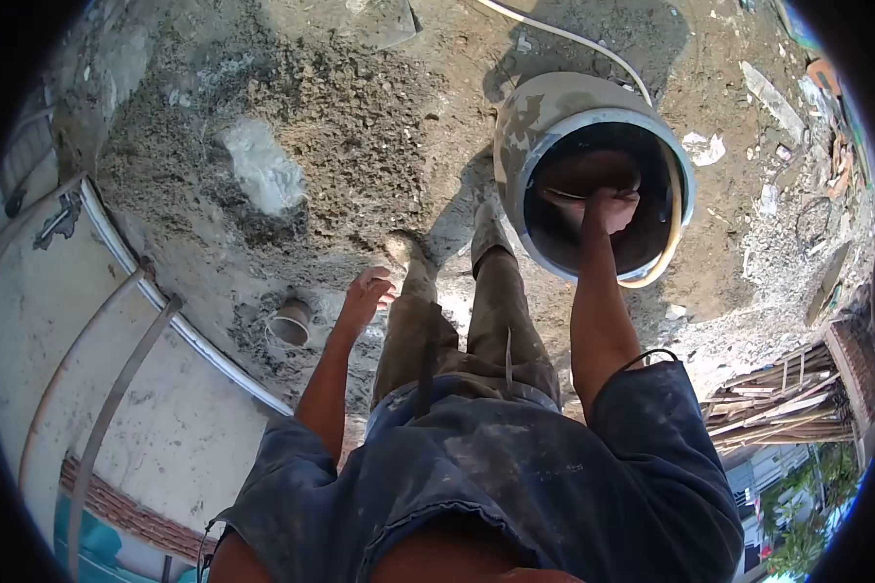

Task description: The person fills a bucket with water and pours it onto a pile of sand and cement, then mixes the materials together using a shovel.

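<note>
A large barrel [554,97], its outside smeared with dried mud, stands in front of me to the right with its mouth facing up. My right hand [611,209] reaches over its rim, fingers closed at the edge of a brown rounded vessel [593,171] inside. Shadow hides the vessel's lower part and the barrel's depth. A pale hose [673,199] curves down along the barrel's inner right side. My left hand [369,290] hangs beside my left leg, fingers loosely bent and apart, holding nothing. Below and left of it, a small bucket [292,321] sits on the ground.
Rough muddy ground [331,146] with a whitish patch [262,165] lies ahead. At left is a pale wall [165,389] with pipes [117,398] across it. Rubble [773,102] litters the right side, and stacked wooden strips [778,398] lie at lower right.
</note>
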### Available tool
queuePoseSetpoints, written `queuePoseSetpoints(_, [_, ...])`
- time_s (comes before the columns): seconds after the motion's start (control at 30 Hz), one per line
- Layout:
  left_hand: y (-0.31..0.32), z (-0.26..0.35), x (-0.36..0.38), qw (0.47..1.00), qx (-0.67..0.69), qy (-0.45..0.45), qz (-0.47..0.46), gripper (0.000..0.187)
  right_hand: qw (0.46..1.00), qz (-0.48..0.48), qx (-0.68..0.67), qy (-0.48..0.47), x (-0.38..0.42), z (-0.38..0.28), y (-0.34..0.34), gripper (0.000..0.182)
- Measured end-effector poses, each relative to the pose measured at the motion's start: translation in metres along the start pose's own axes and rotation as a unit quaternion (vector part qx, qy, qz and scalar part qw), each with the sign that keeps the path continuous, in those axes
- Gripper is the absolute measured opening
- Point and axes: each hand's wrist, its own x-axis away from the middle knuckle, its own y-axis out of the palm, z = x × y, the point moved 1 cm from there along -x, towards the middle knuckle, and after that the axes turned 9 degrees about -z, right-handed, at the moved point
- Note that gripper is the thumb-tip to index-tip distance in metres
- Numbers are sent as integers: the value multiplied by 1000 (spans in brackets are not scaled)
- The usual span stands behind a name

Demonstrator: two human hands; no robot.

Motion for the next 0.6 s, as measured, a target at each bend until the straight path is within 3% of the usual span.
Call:
queuePoseSetpoints(0.2, [-16,-60,39,991,54,-107,65,40,994,-66,77,-36,-32,-15,98,27])
queuePoseSetpoints(0.27, [-14,-69,46,987,65,-130,71,36,995,-72,-10,-74,-35,-17,119,29])
queuePoseSetpoints(0.37, [-7,-70,49,984,81,-143,69,30,986,-124,41,-104,-37,-21,104,29])
queuePoseSetpoints(0.5, [5,-55,34,986,109,-118,44,33,980,-94,161,-74,-9,-34,39,32])
queuePoseSetpoints(0.57, [9,-46,24,986,132,-95,35,33,981,-71,56,-170,-34,13,58,30])
queuePoseSetpoints(0.6, [17,-46,18,987,125,-97,8,33,951,-226,-148,-148,-44,32,66,26])
